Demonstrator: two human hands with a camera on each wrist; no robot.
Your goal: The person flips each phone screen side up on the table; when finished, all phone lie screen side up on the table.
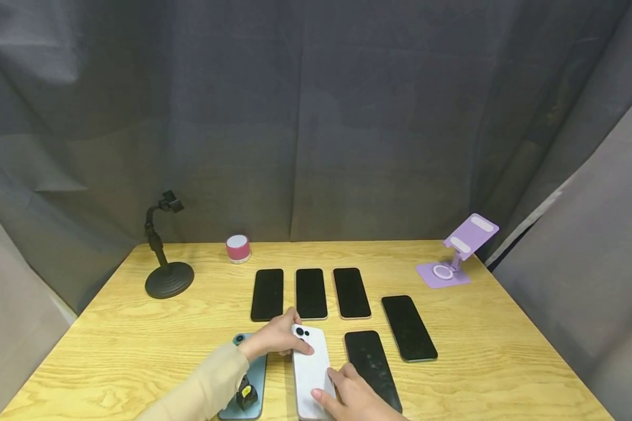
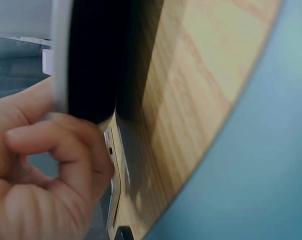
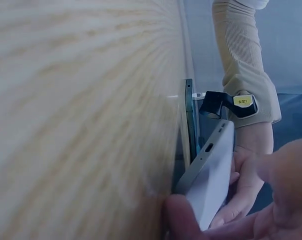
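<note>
A white smartphone (image 1: 312, 374) is back up and tilted, its left side lifted off the table and its dark screen facing down in the left wrist view. My left hand (image 1: 276, 335) grips its upper left edge, thumb on the back and curled fingers (image 2: 71, 145) beneath. At the lower right edge, my right hand (image 1: 355, 394) touches the phone with a fingertip (image 3: 182, 215). The right thumb stands apart from the phone's back in the right wrist view. Under my left forearm lies a light-blue smartphone (image 1: 255, 383), back up and partly hidden by the sleeve.
Several black-screened phones lie beyond and to the right, including one (image 1: 373, 365) beside my right hand. A black stand (image 1: 169, 279) is at left, a pink-and-white cylinder (image 1: 238, 249) at the back, and a purple phone stand (image 1: 469, 237) at right. Grey curtains (image 1: 316, 117) enclose the wooden table (image 1: 110, 345).
</note>
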